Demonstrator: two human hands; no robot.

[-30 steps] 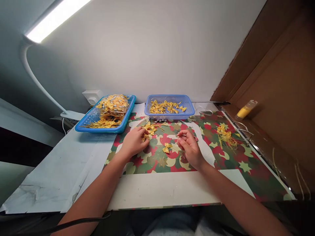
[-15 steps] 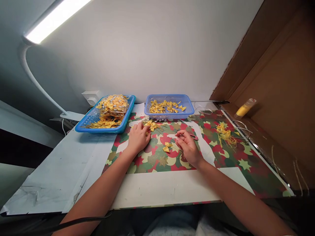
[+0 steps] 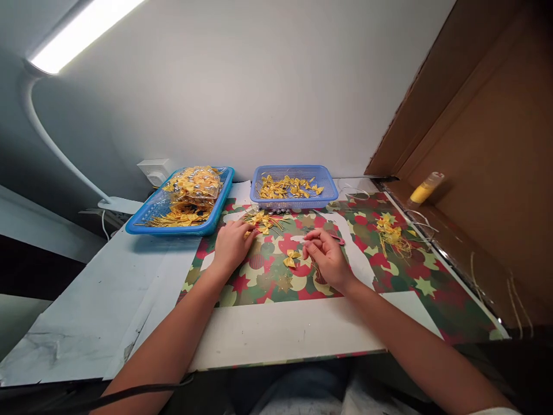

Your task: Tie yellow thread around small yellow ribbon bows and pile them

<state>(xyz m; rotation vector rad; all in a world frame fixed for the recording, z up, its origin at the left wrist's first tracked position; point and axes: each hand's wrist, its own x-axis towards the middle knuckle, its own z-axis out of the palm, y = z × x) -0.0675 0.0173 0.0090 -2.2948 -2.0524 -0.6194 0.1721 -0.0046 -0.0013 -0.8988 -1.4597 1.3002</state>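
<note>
White table, star-patterned paper, grey wall; left hand fingers curled on bows; right hand grip unclear.

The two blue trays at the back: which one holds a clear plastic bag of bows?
The brighter blue tray at back left; a clear bag of yellow bows lies in it. The lavender mesh basket holds only loose bows.

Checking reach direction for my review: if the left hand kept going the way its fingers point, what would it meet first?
Probably the loose yellow bows at the left hand's fingertips; beyond them stands the purple basket.
</note>
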